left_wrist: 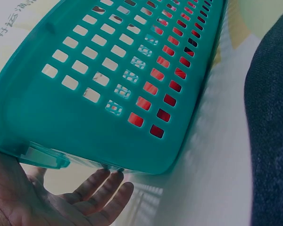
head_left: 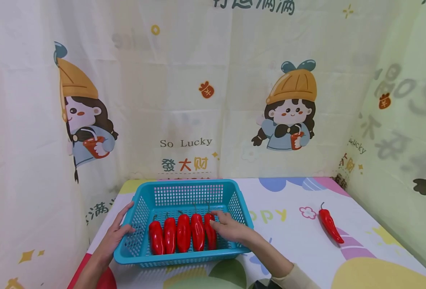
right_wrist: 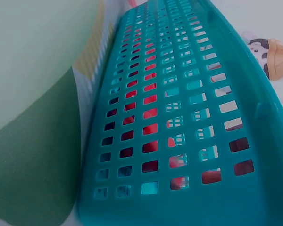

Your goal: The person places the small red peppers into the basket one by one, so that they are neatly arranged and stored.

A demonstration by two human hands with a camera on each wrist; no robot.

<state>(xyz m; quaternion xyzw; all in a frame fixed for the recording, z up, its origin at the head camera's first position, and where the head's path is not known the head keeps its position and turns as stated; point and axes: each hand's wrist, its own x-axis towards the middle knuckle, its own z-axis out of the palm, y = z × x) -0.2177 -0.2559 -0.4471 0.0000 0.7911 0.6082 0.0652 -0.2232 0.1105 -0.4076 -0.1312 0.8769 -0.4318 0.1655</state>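
Note:
A blue plastic basket with perforated walls stands on the table, several red chili peppers lined up side by side in it, stems pointing away. My left hand grips the basket's left end, thumb over the rim; in the left wrist view that hand has its fingers against the outside of the end wall. Reaching over the right rim, my right hand pinches the rightmost pepper of the row between thumb and fingers. The right wrist view shows the basket wall with red behind its holes; the hand is hidden there.
One more red chili pepper lies alone on the right side of the patterned tabletop. Printed cloth hangs behind the table and along both sides.

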